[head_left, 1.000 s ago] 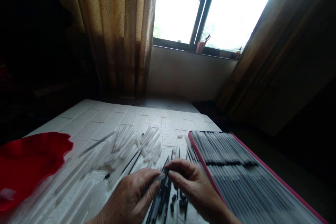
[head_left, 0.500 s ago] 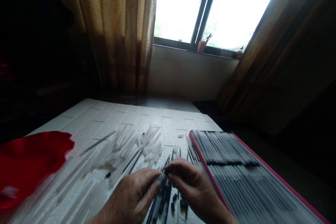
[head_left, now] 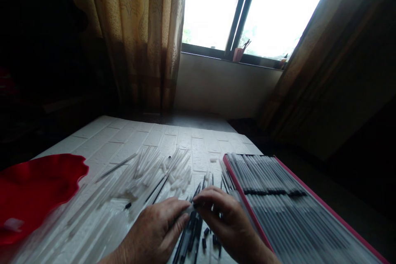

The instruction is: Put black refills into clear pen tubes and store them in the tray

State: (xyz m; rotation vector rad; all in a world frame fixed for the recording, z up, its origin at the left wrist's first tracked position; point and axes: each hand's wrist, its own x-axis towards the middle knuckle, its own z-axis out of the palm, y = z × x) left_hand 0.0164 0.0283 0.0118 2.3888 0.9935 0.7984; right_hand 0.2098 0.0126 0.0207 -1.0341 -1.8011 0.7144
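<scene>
Clear piece [head_left: 191, 207] held, right fingers [head_left: 214, 196] more arched

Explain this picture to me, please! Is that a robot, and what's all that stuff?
No robot here: those are a person's own two bare hands. The camera is worn on their head, looking forward and down, which is why the hands come in from the bottom.

On the white brick-patterned surface lie clear tubes, thin dark rods and little black caps. A red dish sits at the left; at the right, a pink-edged box is filled with rows of greyish sticks.

The left hand pinches a small pale piece. The right hand meets it there, but its grip is too blurry to make out.
</scene>
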